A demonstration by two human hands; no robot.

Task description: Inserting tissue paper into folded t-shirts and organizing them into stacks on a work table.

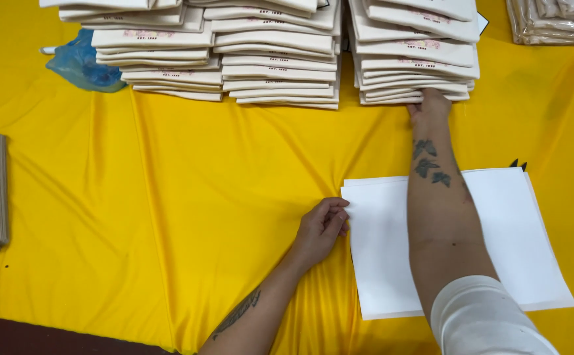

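Flat white sheets, stacked folded shirts

right fingertips hidden under folded stack

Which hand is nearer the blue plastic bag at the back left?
Left. The left hand rests at the white sheets' edge; the right hand is farther from the blue plastic bag.
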